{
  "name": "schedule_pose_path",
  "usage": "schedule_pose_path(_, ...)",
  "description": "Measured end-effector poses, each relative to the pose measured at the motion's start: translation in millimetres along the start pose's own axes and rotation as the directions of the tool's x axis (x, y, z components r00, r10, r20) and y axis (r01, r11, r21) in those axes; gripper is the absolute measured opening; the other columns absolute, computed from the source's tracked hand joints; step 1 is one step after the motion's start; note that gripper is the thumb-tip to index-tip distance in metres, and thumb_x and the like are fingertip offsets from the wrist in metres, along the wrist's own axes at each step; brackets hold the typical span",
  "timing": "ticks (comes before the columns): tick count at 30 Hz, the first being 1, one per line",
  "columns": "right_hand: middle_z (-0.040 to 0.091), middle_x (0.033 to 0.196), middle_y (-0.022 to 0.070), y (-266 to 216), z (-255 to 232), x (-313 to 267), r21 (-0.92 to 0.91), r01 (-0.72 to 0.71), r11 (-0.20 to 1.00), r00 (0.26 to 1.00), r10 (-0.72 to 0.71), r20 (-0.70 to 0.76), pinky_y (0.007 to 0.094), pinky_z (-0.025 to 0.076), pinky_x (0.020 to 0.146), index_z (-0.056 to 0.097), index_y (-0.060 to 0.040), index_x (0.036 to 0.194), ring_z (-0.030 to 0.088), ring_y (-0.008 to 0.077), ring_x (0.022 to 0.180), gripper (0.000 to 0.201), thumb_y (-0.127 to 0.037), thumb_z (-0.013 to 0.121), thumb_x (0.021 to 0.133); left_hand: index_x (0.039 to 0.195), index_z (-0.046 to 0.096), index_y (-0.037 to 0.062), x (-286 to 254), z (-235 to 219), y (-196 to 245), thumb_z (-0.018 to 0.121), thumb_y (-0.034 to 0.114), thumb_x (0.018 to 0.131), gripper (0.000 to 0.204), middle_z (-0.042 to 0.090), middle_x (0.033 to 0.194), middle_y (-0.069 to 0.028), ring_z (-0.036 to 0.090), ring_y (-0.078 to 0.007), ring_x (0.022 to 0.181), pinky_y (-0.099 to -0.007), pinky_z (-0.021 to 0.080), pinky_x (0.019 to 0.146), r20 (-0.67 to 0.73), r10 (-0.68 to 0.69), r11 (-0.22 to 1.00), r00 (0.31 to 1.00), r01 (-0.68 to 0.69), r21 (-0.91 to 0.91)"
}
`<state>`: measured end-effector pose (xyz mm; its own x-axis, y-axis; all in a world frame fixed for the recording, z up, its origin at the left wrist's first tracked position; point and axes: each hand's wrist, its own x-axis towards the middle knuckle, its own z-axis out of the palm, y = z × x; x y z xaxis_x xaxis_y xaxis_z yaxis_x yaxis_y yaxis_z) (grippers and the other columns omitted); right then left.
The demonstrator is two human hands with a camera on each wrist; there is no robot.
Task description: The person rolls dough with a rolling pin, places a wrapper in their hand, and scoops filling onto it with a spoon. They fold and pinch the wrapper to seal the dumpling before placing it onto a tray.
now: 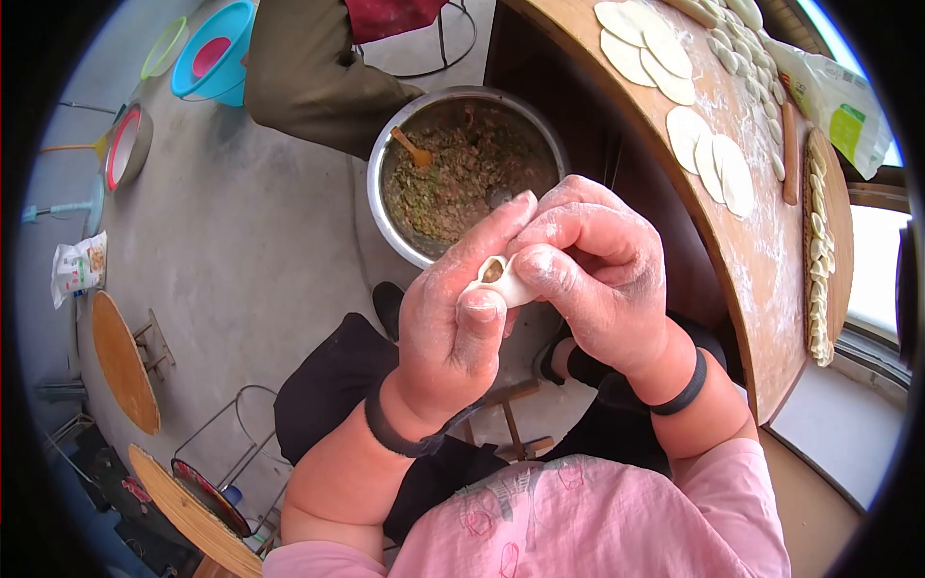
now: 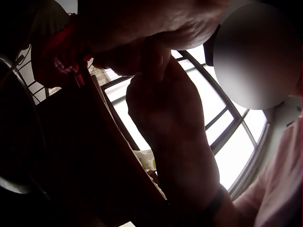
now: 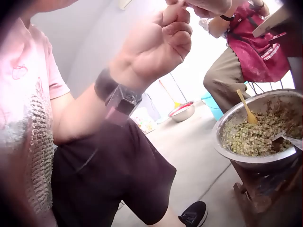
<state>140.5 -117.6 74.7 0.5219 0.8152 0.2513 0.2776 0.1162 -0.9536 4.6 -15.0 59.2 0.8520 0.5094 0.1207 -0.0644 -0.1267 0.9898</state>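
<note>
**Dumpling (image 1: 518,287) in my fingers, one end gaping**

I hold it in the air, the thumb and fingers of my left hand (image 1: 445,313) gripping one side, those of my right hand (image 1: 602,265) pinching the other. Filling (image 1: 493,272) shows through the gap. Beyond stands a steel bowl (image 1: 375,188) of chopped mixture (image 1: 445,183) with a spoon (image 1: 413,149). Dough rounds (image 1: 736,178) lie on the floured table (image 1: 771,246) to my right.

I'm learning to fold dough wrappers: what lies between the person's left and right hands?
A partly open dough wrapper with filling showing, held by the left hand and right hand, as the head view shows.
</note>
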Motion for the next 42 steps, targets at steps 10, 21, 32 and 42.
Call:
schedule_pose_path(10,0.059,0.084,0.0066,-7,3,2,0.043,-0.081,0.996,0.996,0.079,0.049,0.0243,0.051,0.054,0.072,-0.0001,0.081,0.063,0.012,0.069,0.006,-0.004,0.076,0.08,0.151,0.03,-0.0092,-1,6,-16,0.036,0.069,0.099,0.094,0.064,0.091,-0.0037,0.048,-0.0046,0.066,-0.02,0.04,0.06,0.029,0.027,0.998,0.999,-0.025,-0.058)
schedule_pose_path(21,0.064,0.098,0.0092,7,11,-9,0.443,-0.355,0.823,0.93,0.265,0.254,0.0284,0.053,0.065,0.061,0.003,0.113,0.063,0.0137,0.072,0.044,-0.039,0.048,0.103,0.145,0.043,-0.0059,2,5,-16,0.036,0.059,0.104,0.076,0.064,0.118,-0.0114,0.056,-0.0077,0.08,-0.0204,0.046,0.065,-0.034,0.048,0.994,0.998,-0.051,-0.092)
schedule_pose_path(32,0.065,0.079,0.0177,4,11,-1,0.218,-0.369,0.904,0.906,0.298,0.3,0.0338,0.052,0.06,0.062,0.0066,0.091,0.064,0.0222,0.061,0.038,-0.022,0.042,0.106,0.127,0.058,-0.0046,1,9,1,0.022,0.031,0.111,0.053,0.062,0.127,-0.0166,0.061,-0.0215,0.108,-0.0338,0.047,0.096,0.085,-0.175,0.963,0.981,0.189,-0.193)
schedule_pose_path(42,0.068,0.095,0.0269,44,24,-6,0.08,0.191,0.978,0.966,-0.202,0.16,0.0447,0.056,0.077,0.058,0.0099,0.091,0.066,0.0426,0.083,0.016,-0.002,0.048,0.093,0.115,0.059,-0.0069,0,11,-20,0.035,0.012,0.103,0.032,0.063,0.115,-0.0228,0.061,-0.0328,0.101,-0.0393,0.047,0.095,0.006,0.352,0.906,0.936,-0.342,0.249)
